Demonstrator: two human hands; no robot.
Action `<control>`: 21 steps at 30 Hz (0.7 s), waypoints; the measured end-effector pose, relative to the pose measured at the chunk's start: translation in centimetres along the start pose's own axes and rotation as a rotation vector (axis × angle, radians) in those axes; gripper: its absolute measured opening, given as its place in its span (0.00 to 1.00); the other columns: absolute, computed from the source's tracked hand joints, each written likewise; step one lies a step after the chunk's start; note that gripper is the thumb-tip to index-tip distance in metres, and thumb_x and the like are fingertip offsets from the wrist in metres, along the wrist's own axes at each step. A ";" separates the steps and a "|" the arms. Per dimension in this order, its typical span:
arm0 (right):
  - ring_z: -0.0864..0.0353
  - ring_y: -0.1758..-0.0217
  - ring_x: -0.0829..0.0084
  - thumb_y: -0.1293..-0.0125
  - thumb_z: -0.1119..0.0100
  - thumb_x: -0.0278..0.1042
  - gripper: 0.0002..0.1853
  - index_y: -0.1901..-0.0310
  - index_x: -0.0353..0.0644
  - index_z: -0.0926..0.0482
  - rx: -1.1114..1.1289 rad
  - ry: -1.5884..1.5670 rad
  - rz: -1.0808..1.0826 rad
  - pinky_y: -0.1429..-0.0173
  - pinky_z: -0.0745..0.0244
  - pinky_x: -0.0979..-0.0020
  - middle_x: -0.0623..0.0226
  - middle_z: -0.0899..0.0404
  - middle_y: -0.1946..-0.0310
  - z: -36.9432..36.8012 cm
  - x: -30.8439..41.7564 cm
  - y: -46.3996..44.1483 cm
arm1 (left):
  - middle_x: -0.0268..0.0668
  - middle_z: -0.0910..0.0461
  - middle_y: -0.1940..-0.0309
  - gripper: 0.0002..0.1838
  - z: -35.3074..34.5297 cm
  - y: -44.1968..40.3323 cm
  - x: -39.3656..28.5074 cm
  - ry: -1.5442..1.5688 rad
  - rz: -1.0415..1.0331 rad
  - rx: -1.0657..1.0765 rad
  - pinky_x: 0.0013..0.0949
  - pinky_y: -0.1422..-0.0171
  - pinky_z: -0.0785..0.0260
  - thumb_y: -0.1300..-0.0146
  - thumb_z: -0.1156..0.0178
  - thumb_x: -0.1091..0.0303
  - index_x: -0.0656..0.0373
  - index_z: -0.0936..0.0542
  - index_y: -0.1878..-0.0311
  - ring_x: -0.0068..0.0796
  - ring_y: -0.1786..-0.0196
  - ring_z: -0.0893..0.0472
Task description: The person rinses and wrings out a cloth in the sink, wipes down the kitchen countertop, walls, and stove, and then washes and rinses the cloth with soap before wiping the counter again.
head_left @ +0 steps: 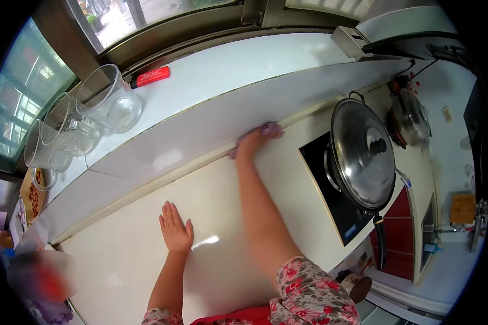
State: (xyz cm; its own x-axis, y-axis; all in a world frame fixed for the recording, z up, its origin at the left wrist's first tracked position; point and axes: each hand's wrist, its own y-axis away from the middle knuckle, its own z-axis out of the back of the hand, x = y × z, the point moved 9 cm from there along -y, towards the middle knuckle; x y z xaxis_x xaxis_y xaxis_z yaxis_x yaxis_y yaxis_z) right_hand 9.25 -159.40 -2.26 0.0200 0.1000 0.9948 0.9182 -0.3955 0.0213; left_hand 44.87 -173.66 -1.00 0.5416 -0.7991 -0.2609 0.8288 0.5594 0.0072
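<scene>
Nearest, the left hand is open and palm down over the pale counter, fingers together and thumb apart, holding nothing; whether it presses on the surface cannot be told. Farther in, the right hand lies on a purple cloth at the counter's back edge; its fingers are partly hidden, so how far they close on the cloth cannot be told.

The crumpled cloth shows on both sides of that hand; its long axis runs roughly along the foot of the low wall, one end toward the black cooktop, the other toward the left; it has no clear front.

The wall bounds the cloth behind; to the right, apart from it, the cooktop carries a large lidded pan, its long handle pointing back toward the person.

On the ledge above the wall lie a red lighter-shaped object and, left of it, three clear glass vessels in a row; beyond the pan sits a smaller lidded pot; windows rise behind the ledge.
</scene>
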 end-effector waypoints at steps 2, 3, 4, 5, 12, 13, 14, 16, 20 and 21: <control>0.55 0.22 0.52 0.28 0.63 0.47 0.37 0.27 0.34 0.59 -0.054 -0.126 -0.043 0.23 0.52 0.57 0.47 0.56 0.25 0.6 0.4 -4.5 | 0.51 0.50 0.24 0.38 -0.1 0.0 0.2 0.006 -0.006 -0.005 0.53 0.21 0.61 0.34 0.49 0.58 0.67 0.48 0.26 0.50 0.22 0.51; 0.51 0.24 0.52 0.29 0.61 0.48 0.37 0.27 0.34 0.59 -0.009 -0.148 -0.021 0.24 0.49 0.57 0.48 0.54 0.26 1.1 -0.7 -7.9 | 0.51 0.50 0.24 0.38 0.0 0.0 0.3 0.001 0.004 -0.003 0.53 0.21 0.61 0.34 0.49 0.58 0.67 0.48 0.26 0.50 0.22 0.51; 0.47 0.25 0.52 0.29 0.60 0.49 0.38 0.27 0.34 0.58 0.038 -0.171 -0.001 0.25 0.46 0.58 0.49 0.53 0.26 1.5 -1.8 -11.2 | 0.52 0.50 0.25 0.38 0.2 0.0 0.1 0.014 0.002 0.002 0.54 0.21 0.60 0.34 0.49 0.59 0.68 0.48 0.26 0.51 0.22 0.51; 0.46 0.25 0.52 0.30 0.59 0.49 0.38 0.27 0.34 0.58 0.090 -0.180 -0.015 0.26 0.46 0.59 0.49 0.54 0.26 1.7 -2.6 -12.8 | 0.52 0.50 0.25 0.38 0.3 -0.1 0.0 0.027 -0.002 0.005 0.54 0.22 0.60 0.35 0.50 0.60 0.68 0.48 0.26 0.52 0.23 0.50; 0.45 0.28 0.54 0.30 0.58 0.47 0.42 0.26 0.33 0.65 -0.064 -0.172 0.092 0.25 0.49 0.61 0.48 0.60 0.25 -0.6 1.8 -1.0 | 0.53 0.47 0.26 0.36 0.5 -0.1 0.2 0.016 -0.013 -0.042 0.54 0.22 0.58 0.34 0.50 0.60 0.68 0.46 0.27 0.53 0.23 0.48; 0.45 0.28 0.54 0.29 0.57 0.47 0.42 0.26 0.32 0.65 -0.135 -0.139 0.176 0.25 0.49 0.61 0.47 0.60 0.25 -1.2 2.4 2.8 | 0.53 0.47 0.26 0.36 0.3 -0.1 0.6 0.011 -0.002 -0.053 0.54 0.22 0.58 0.34 0.50 0.60 0.68 0.46 0.27 0.53 0.23 0.48; 0.44 0.29 0.54 0.29 0.57 0.48 0.42 0.26 0.32 0.65 -0.133 -0.087 0.211 0.25 0.50 0.61 0.47 0.60 0.26 -1.8 2.4 6.2 | 0.52 0.47 0.26 0.35 0.1 0.0 0.9 0.049 -0.001 -0.058 0.54 0.22 0.58 0.34 0.51 0.61 0.68 0.45 0.27 0.52 0.23 0.48; 0.54 0.25 0.52 0.31 0.59 0.42 0.41 0.26 0.31 0.68 -0.064 0.028 0.266 0.23 0.55 0.62 0.44 0.68 0.25 -2.9 1.5 12.5 | 0.50 0.48 0.25 0.33 0.3 0.2 1.4 0.166 0.008 -0.056 0.52 0.21 0.59 0.32 0.54 0.63 0.67 0.46 0.26 0.51 0.23 0.48; 0.67 0.20 0.46 0.35 0.58 0.33 0.43 0.27 0.28 0.70 0.128 0.118 0.134 0.20 0.62 0.62 0.37 0.77 0.25 -5.6 1.2 24.1 | 0.52 0.47 0.26 0.32 2.8 2.3 5.9 0.476 0.097 -0.277 0.52 0.21 0.62 0.33 0.57 0.67 0.67 0.46 0.27 0.50 0.23 0.48; 0.66 0.21 0.44 0.36 0.56 0.32 0.43 0.27 0.27 0.68 0.197 0.188 0.062 0.21 0.61 0.61 0.35 0.76 0.25 -6.5 -0.5 26.7 | 0.52 0.47 0.26 0.31 4.2 3.6 7.8 0.489 0.172 -0.353 0.52 0.21 0.62 0.33 0.58 0.68 0.67 0.45 0.27 0.50 0.23 0.48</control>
State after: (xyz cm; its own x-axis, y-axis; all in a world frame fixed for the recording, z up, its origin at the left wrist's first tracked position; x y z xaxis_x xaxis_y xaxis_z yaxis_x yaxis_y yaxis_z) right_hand 31.15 -175.97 -1.49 0.0215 -0.0977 0.9950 0.9770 -0.2090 -0.0416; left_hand 52.64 -178.79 1.09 0.4669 -0.5450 -0.6964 0.5942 0.7766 -0.2093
